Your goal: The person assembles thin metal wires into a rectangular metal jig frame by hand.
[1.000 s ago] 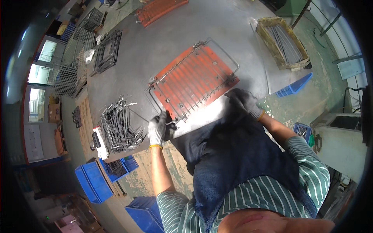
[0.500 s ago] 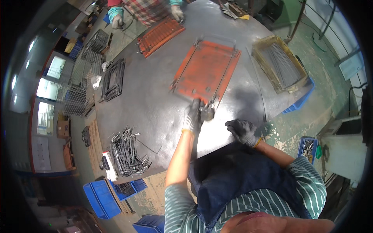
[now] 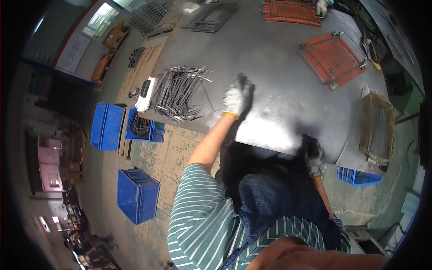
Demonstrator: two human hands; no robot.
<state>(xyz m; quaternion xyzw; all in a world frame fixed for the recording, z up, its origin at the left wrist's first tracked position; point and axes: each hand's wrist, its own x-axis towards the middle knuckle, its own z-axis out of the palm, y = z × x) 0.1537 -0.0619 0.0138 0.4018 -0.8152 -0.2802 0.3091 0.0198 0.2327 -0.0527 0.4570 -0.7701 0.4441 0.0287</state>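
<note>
Lying in a loose heap at the desk's (image 3: 288, 90) left edge, the thin bent metal rods (image 3: 177, 92) point mostly toward the left hand (image 3: 237, 96), which hovers just right of them, gloved fingers spread. The right hand (image 3: 312, 150) rests curled at the near edge, well apart.

A loose heap of thin grey metal rods (image 3: 178, 93) lies on the grey desk (image 3: 288, 90) near its left edge, the rods crossing at many angles, some with bent ends; one or two stray rods trail out toward the middle of the desk
</note>
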